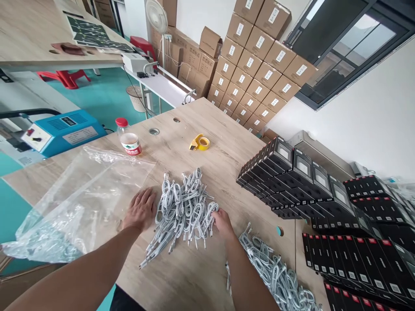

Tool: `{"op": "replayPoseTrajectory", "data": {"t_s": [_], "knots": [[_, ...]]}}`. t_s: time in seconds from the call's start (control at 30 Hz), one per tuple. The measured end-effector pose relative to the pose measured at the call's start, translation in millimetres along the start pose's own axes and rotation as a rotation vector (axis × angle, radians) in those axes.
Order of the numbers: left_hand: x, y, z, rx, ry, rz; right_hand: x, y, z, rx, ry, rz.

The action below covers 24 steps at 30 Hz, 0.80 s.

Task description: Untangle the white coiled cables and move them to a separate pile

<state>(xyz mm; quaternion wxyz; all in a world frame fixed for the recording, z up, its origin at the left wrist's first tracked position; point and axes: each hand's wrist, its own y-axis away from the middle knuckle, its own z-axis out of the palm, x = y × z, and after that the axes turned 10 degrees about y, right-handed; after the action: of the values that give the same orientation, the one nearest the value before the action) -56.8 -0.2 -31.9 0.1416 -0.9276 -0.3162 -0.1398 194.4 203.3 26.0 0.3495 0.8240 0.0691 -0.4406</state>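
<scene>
A pile of coiled grey cables (183, 207) lies on the wooden table in front of me. My left hand (141, 210) rests with its fingers flat and open at the pile's left edge, beside a clear plastic bag (94, 185). On the right edge of the pile, my right hand (223, 221) has its fingers closed on a cable bundle (212, 208); its fingertips are partly hidden. A second heap of grey cables (275, 274) lies farther right, partly covered by my right forearm.
A red-capped bottle (131, 140) and a yellow tape dispenser (200, 142) stand beyond the pile. Stacked black boxes (292, 181) line the right side. A blue machine (68, 129) is at the left; cardboard cartons (253, 65) are piled against the wall.
</scene>
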Motion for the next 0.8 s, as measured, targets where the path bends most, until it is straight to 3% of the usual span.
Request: {"op": "replayPoseTrajectory", "data": {"t_s": [0.13,0.23,0.3,0.37,0.43,0.5,0.57,0.63,0.7,0.8], "knots": [[2,0,-1.8,-0.001,0.007,0.000,-4,16,-28,0.018,-0.130,0.024],[3,-1,-3.8,0.002,0.013,-0.003,5,38,-82,0.045,-0.110,0.057],[4,-1,-4.5,-0.001,0.015,-0.008,16,59,-130,0.015,0.137,0.105],[5,-1,-4.7,-0.009,0.017,-0.012,23,78,-169,0.013,0.571,0.158],[5,-1,-4.8,-0.016,0.016,-0.015,22,88,-183,0.088,0.879,0.154],[6,-1,-5.5,-0.018,0.011,-0.021,11,85,-160,0.128,0.898,0.069],[7,-1,-6.9,-0.015,0.001,-0.026,-3,69,-109,0.059,0.713,-0.038],[8,-1,-8.6,-0.013,-0.009,-0.026,-17,46,-49,-0.037,0.537,-0.024],[8,-1,-9.4,-0.014,-0.016,-0.025,-25,25,0,-0.052,0.433,-0.039],[7,-1,-8.5,-0.020,-0.014,-0.023,-23,6,34,-0.019,0.291,-0.053]]}}
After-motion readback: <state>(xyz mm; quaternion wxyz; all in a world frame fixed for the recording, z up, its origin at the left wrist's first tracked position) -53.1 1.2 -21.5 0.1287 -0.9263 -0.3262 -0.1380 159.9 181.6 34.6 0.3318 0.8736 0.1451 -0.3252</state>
